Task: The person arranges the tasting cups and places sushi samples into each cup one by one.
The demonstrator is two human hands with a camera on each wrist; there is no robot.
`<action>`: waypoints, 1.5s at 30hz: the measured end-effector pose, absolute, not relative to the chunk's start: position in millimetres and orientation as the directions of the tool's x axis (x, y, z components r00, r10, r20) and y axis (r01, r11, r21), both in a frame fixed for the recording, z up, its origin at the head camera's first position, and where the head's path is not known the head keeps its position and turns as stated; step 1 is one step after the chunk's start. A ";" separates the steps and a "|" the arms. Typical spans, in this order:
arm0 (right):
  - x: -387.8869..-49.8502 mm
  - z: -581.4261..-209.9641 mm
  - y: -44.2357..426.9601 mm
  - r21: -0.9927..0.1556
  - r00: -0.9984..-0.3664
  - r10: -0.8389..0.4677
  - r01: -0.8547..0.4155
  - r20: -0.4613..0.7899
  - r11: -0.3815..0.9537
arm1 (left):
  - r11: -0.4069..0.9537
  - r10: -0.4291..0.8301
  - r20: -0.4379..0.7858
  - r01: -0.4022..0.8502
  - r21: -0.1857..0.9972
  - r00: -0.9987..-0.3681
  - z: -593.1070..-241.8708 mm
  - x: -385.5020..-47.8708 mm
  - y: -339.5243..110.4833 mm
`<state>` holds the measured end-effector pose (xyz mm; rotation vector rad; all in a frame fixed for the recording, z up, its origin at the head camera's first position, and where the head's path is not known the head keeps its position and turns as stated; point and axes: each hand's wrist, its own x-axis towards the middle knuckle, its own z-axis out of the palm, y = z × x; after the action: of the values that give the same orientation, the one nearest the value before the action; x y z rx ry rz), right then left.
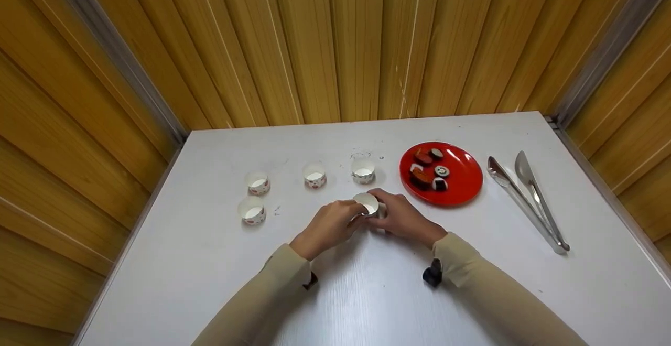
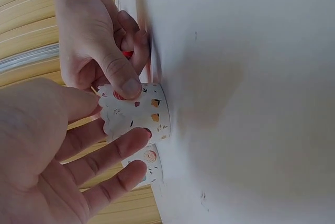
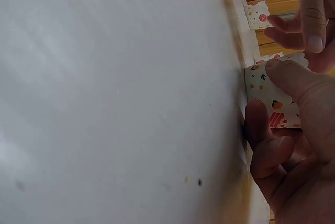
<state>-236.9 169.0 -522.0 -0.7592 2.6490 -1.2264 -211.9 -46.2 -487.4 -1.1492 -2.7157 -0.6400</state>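
Observation:
Near the middle of the table, my right hand [image 1: 406,217] grips a white paper baking cup [image 1: 370,199] with a scalloped rim and small printed fruit and cake motifs. In the right wrist view its thumb presses the cup's near side while the fingers bend round the base. My left hand [image 1: 330,223] is at the rim from the other side, a fingertip reaching inside. The left wrist view shows its other fingers [image 2: 107,192] loosely extended in front of the cup wall. What that fingertip touches inside is hidden. Another baking cup [image 1: 363,174] stands just behind.
More printed baking cups stand to the left, including a middle one [image 1: 314,177] and a front-left one [image 1: 252,214]. A red plate [image 1: 466,183] with several sushi-like pieces [image 1: 421,178] lies right of my hands. Metal tongs [image 1: 545,207] lie spread beyond it. Wood-look walls [image 1: 356,47] enclose the table.

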 end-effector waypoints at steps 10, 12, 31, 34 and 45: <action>-238.3 -524.4 168.6 -0.735 -0.869 -0.482 -0.400 0.115 0.547 | 0.642 0.645 0.290 0.707 0.297 -0.707 -489.9 -213.6 -42.5; -238.4 -524.4 168.5 -0.735 -0.869 -0.480 -0.401 0.116 0.547 | 0.649 0.639 0.282 0.698 0.301 -0.716 -490.0 -213.6 -41.9; -237.5 -522.6 167.7 -0.717 -0.882 -0.459 -0.388 0.107 0.579 | 0.656 0.628 0.273 0.685 0.318 -0.729 -492.4 -214.5 -38.5; -237.6 -522.0 167.7 -0.715 -0.882 -0.459 -0.390 0.108 0.581 | 0.654 0.627 0.286 0.689 0.313 -0.725 -491.5 -213.8 -38.0; -237.5 -523.4 168.6 -0.727 -0.874 -0.471 -0.400 0.119 0.558 | 0.647 0.634 0.293 0.698 0.306 -0.716 -489.5 -213.2 -37.7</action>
<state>-237.5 168.6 -523.4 -0.7547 2.6939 -1.2213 -213.2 -37.7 -489.5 -1.1026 -2.7043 -0.6030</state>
